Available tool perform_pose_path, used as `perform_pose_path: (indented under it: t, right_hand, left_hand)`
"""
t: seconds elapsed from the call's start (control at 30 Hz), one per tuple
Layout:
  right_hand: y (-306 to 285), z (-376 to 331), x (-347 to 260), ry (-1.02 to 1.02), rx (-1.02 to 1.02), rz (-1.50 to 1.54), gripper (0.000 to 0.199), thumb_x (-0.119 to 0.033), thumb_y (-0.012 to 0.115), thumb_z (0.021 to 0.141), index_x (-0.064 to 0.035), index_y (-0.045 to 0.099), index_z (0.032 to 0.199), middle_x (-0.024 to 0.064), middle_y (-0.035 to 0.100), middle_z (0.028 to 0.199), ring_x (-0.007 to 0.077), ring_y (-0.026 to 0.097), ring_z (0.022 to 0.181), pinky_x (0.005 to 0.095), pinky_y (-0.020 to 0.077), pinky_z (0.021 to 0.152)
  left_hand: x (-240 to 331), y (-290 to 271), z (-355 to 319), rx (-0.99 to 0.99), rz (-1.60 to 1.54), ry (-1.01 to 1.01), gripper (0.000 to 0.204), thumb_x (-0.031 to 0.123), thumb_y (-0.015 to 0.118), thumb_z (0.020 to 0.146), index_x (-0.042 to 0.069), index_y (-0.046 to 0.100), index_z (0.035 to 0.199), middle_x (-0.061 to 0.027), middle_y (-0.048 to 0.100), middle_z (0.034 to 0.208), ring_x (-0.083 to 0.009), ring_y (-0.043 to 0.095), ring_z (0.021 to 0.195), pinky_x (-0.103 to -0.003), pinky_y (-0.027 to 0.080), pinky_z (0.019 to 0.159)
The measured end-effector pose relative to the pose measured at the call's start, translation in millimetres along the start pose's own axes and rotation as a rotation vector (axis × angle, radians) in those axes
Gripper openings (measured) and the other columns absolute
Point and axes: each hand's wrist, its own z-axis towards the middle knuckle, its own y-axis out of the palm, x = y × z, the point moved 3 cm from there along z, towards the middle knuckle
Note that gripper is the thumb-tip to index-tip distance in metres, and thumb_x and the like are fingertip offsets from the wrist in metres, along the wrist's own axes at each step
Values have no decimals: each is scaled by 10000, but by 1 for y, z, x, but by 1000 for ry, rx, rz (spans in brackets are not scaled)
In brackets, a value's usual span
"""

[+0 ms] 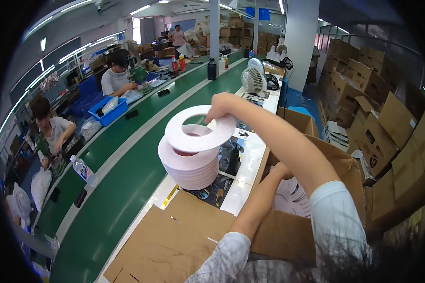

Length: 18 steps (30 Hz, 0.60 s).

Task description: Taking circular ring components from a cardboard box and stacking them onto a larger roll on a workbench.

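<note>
from where i stand, the worker's right hand [220,106] has its fingers closed on the far right part of a flat white ring [174,130], holding it over a tall stack [190,172] of the same sort. the ring looks a little tilted and sits slightly right of the stack's middle; whether it touches the top layer, i cannot tell. the left hand [281,170] is down inside an open carton [288,236], near more rings [288,202] in there, but its fingers are hidden, so i can't say if they grip anything

the step in hand seems to be handling rings between stack and carton, though i couldn't say which way they go. to do it well, i'd keep the held ring level, since a one-sided grip likely lets the thin band droop. line its hole up with the stack's before it meets the pile, and lift it straight up and clear if it's coming away; a sideways drag could skew the layers. the stack stands on the white counter [240,194], near the green belt [113,198], so i'd favour squaring it gently. in the carton, feel for a single edge, so rings don't snag or bend
</note>
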Motion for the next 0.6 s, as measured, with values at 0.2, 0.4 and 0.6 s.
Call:
perform_pose_path:
  t: [0.2,0.4,0.6]
  right_hand:
    - [36,15,-12,20,50,103,424,-412,788,561,-99,737,842,72,708,838,209,684,782,333,544,718]
    - [70,16,8,3,147,76,453,-427,794,460,-104,733,772,108,699,813,265,676,806,347,541,742]
    - [56,-13,-17,50,90,290,413,-415,742,571,-68,729,795,125,698,826,281,675,832,356,541,759]
  left_hand:
    - [25,-18,1,126,246,-105,247,152,596,789,25,668,988,-235,618,1037,-361,604,987,-421,495,829]
    - [-12,24,27,-559,569,-179,205,136,557,788,-11,685,852,-229,651,745,-347,662,784,-415,512,743]
    - [-2,-1,9,-585,493,-353,223,169,553,787,10,686,870,-211,659,772,-358,664,770,-431,523,736]
